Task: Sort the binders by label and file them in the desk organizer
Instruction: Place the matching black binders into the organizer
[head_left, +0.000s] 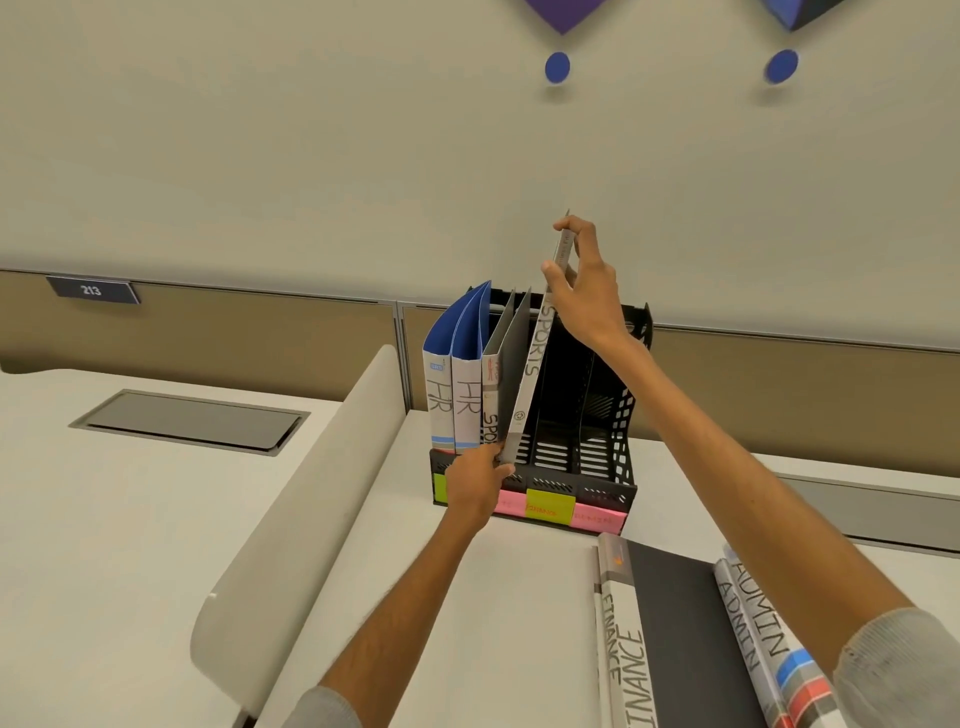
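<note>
A black mesh desk organizer (608, 483) stands on the white desk, with coloured sticky labels along its front. Two blue binders marked HR (452, 400) fill its left slot. Beside them stands a grey binder marked SPORTS (489, 410). A second SPORTS binder (535, 358) leans tilted over the second slot. My right hand (582, 280) grips its top end. My left hand (475, 483) pinches its bottom corner at the organizer's front. A FINANCE binder (623, 639) and two ADMIN binders (753, 623) lie flat at the lower right.
A curved white divider panel (311, 509) rises to the left of the organizer. Beyond it, the neighbouring desk has a grey cable hatch (192, 421). A tan partition with a 213 plate (92, 290) runs behind. The organizer's two right slots hold nothing.
</note>
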